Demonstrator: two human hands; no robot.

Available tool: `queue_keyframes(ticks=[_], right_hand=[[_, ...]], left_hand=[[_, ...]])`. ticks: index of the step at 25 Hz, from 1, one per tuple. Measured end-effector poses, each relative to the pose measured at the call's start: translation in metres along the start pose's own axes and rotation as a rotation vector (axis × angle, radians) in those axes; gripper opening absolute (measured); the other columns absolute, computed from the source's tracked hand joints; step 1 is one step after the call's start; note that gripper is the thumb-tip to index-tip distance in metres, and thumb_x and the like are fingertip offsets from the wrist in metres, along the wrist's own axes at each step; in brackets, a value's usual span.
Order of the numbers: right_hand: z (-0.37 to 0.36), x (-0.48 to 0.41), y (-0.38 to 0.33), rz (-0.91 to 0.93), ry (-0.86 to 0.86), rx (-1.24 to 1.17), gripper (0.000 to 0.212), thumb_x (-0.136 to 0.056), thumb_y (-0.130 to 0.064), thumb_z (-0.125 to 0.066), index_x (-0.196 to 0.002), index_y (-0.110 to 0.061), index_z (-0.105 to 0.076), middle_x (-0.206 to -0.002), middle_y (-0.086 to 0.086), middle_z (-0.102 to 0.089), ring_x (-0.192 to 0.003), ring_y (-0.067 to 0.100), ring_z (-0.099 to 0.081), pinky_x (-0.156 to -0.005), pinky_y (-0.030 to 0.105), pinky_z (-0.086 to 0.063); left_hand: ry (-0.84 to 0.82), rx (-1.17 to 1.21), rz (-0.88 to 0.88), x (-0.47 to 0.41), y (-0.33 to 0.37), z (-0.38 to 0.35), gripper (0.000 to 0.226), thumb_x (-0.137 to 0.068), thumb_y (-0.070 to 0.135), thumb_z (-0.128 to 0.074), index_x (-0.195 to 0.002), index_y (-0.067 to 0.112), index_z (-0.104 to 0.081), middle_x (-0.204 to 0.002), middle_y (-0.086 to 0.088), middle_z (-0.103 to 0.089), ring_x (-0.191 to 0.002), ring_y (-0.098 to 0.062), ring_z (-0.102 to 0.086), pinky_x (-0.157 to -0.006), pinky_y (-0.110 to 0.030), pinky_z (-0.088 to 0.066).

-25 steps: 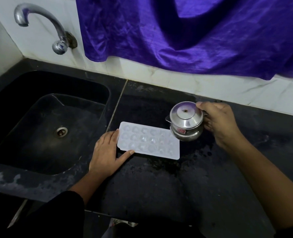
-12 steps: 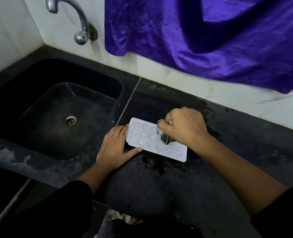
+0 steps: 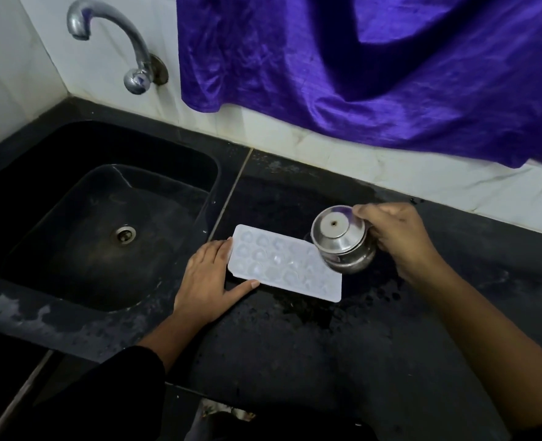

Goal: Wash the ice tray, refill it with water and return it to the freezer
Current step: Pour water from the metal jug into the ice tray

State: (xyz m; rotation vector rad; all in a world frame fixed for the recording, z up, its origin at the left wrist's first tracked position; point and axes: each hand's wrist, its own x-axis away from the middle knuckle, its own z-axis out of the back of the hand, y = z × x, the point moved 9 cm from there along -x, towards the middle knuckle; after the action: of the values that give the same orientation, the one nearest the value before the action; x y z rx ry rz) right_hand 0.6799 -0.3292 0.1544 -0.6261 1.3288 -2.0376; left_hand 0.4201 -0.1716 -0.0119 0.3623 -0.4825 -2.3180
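— Where is the ice tray?

— Flat on the black stone counter, just right of the sink, with its cups facing up. It's pale and see-through, and I can't tell how much water is in the cups.

— And the hands?

— The left hand lies flat on the counter with its fingers straight and together against the tray's left end, and the thumb runs along the near edge. The right hand has its fingers wrapped round a small steel pot, held tilted over the tray's right end. I can't make out any stream coming from it.

— What's the surface like?

— Dark, speckled and wet-looking around the tray, with pale stains along the front edge by the sink. A seam runs between sink and counter.

— And the room?

— The sink is black with a metal drain. A curved steel tap comes out of the white tiled wall above it. A shiny purple cloth hangs down over the wall behind the counter.
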Motion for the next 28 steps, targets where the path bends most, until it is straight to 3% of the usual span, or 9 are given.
queue_keyframes(ticks=[4, 6, 7, 10, 12, 14, 18, 23, 28], right_hand=[[-0.001, 0.002, -0.011, -0.035, 0.008, -0.206, 0.044, -0.097, -0.021, -0.066, -0.056, -0.017, -0.052, -0.055, 0.002, -0.034, -0.049, 0.013, -0.028, -0.047, 0.025, -0.022], [-0.011, -0.001, -0.030, 0.042, -0.005, -0.131, 0.049, -0.096, -0.019, -0.068, -0.051, -0.010, -0.052, -0.051, 0.001, -0.039, -0.047, 0.013, -0.034, -0.048, 0.025, -0.028], [-0.019, -0.003, -0.041, 0.115, -0.021, -0.020, 0.051, -0.095, -0.020, -0.070, -0.051, -0.005, -0.050, -0.051, 0.002, -0.039, -0.048, 0.014, -0.036, -0.050, 0.026, -0.029], [-0.058, -0.003, -0.067, 0.362, -0.083, 0.541, 0.053, -0.089, -0.030, -0.069, -0.049, -0.011, -0.040, -0.047, 0.000, -0.033, -0.045, 0.016, -0.035, -0.049, 0.032, -0.027], [-0.088, 0.002, -0.074, 0.467, -0.122, 0.842, 0.049, -0.089, -0.038, -0.063, -0.052, -0.010, -0.050, -0.045, 0.001, -0.040, -0.044, 0.019, -0.043, -0.049, 0.031, -0.030], [-0.115, 0.009, -0.077, 0.538, -0.167, 1.034, 0.044, -0.092, -0.042, -0.056, -0.058, -0.013, -0.061, -0.048, 0.001, -0.049, -0.047, 0.015, -0.047, -0.048, 0.029, -0.031], [-0.141, 0.015, -0.081, 0.588, -0.214, 1.200, 0.045, -0.095, -0.042, -0.051, -0.060, -0.016, -0.060, -0.050, -0.002, -0.048, -0.049, 0.011, -0.041, -0.049, 0.027, -0.017], [-0.126, 0.003, -0.074, 0.529, -0.168, 1.037, 0.048, -0.093, -0.042, -0.058, -0.053, -0.014, -0.054, -0.045, -0.001, -0.043, -0.043, 0.013, -0.042, -0.048, 0.028, -0.023], [-0.065, -0.014, -0.037, 0.254, -0.125, 0.362, 0.056, -0.093, -0.025, -0.071, -0.048, -0.017, -0.039, -0.047, -0.001, -0.032, -0.044, 0.013, -0.030, -0.051, 0.030, -0.025]], left_hand=[[-0.004, 0.001, -0.003, 0.000, 0.001, 0.000, 0.104, -0.084, 0.088, -0.045, -0.160, 0.018, -0.031, -0.157, 0.000, -0.041, -0.147, -0.020, -0.033, -0.122, -0.046, -0.031], [-0.003, 0.000, -0.006, 0.000, 0.001, 0.000, 0.104, -0.084, 0.088, -0.045, -0.159, 0.018, -0.031, -0.157, -0.001, -0.041, -0.147, -0.021, -0.034, -0.122, -0.046, -0.031], [-0.003, 0.000, -0.006, -0.001, 0.000, -0.001, 0.104, -0.084, 0.089, -0.045, -0.159, 0.018, -0.032, -0.157, 0.000, -0.041, -0.147, -0.021, -0.034, -0.122, -0.046, -0.031], [-0.001, -0.005, -0.014, -0.001, 0.000, -0.001, 0.104, -0.085, 0.089, -0.045, -0.159, 0.017, -0.032, -0.157, 0.000, -0.042, -0.147, -0.020, -0.034, -0.122, -0.044, -0.030], [0.004, 0.003, -0.018, -0.001, 0.001, 0.000, 0.104, -0.085, 0.088, -0.045, -0.159, 0.017, -0.033, -0.157, 0.000, -0.042, -0.147, -0.020, -0.034, -0.123, -0.044, -0.030], [0.014, 0.019, -0.022, -0.001, 0.002, 0.001, 0.102, -0.085, 0.088, -0.047, -0.158, 0.018, -0.034, -0.156, 0.001, -0.043, -0.146, -0.020, -0.035, -0.122, -0.045, -0.031], [0.032, 0.038, -0.018, 0.002, 0.002, 0.003, 0.101, -0.085, 0.087, -0.050, -0.158, 0.019, -0.036, -0.155, 0.001, -0.044, -0.146, -0.020, -0.035, -0.123, -0.041, -0.027], [0.035, 0.047, -0.019, 0.002, 0.002, 0.003, 0.102, -0.084, 0.088, -0.049, -0.158, 0.018, -0.036, -0.155, 0.000, -0.045, -0.146, -0.020, -0.036, -0.124, -0.043, -0.028], [0.020, 0.022, -0.014, 0.001, 0.001, 0.002, 0.104, -0.084, 0.089, -0.047, -0.159, 0.018, -0.034, -0.157, 0.001, -0.042, -0.148, -0.020, -0.034, -0.124, -0.044, -0.028]])
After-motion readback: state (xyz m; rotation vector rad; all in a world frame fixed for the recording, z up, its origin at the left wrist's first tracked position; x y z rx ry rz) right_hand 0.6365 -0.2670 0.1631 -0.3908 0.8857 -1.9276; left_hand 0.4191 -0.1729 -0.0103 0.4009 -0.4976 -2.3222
